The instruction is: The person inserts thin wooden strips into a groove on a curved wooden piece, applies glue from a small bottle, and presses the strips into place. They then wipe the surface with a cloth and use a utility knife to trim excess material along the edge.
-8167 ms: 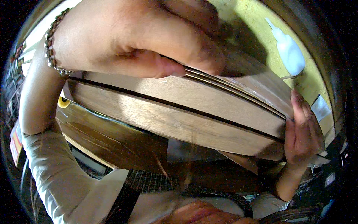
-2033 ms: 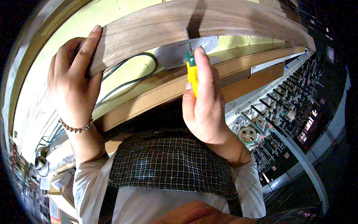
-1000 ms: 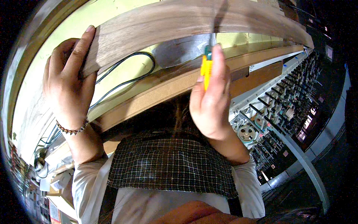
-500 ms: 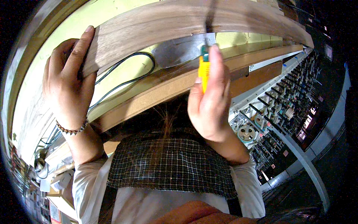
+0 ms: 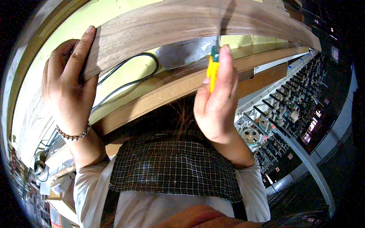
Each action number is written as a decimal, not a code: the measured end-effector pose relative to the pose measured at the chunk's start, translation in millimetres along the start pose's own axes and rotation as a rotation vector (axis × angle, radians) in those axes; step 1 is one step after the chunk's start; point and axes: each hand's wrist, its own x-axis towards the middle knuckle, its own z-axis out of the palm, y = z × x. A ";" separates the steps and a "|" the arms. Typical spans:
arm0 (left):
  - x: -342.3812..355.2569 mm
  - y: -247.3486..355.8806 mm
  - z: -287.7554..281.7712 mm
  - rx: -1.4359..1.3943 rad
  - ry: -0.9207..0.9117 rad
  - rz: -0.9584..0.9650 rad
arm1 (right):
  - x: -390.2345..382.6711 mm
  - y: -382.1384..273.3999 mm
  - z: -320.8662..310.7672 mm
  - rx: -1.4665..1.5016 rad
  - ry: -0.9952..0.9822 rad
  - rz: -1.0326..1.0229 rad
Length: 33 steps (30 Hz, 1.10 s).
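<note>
A long brown wooden board [image 5: 152,34] spans the upper part of the view, its grain running lengthwise. My left hand [image 5: 70,76] is closed round the board's left end, fingers over the edge and thumb beneath. In my right hand [image 5: 218,102] is a slim tool with a yellow-and-green handle [image 5: 213,72], thumb laid along it. The tool's thin, dark, blurred shaft points away from me across the board's near edge; whether it is a file or a blade I cannot tell. Its far end runs out at the top of the view.
Under the board lies a pale yellow-green surface with a looped black cable [image 5: 152,57] and a grey metallic sheet [image 5: 182,53]. A wooden ledge [image 5: 152,100] runs along the near side. To the right stands a rack [image 5: 292,102] of many rods and small parts, with a grey bar [image 5: 304,155] before it.
My right hand has shifted slightly to the right along the board, carrying the yellow-and-green tool with it. My left hand keeps its hold on the board's end.
</note>
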 end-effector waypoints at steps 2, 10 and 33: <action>0.1 0.0 -0.5 -0.002 -0.014 0.001 | 0.7 -1.5 1.4 0.012 -0.018 -0.038; -0.4 -1.0 -0.1 -0.006 -0.010 0.009 | 2.9 -7.5 -0.3 0.047 -0.069 -0.091; 1.3 -5.6 -5.6 -0.038 -0.148 0.011 | -6.7 15.4 0.1 0.199 -0.061 0.019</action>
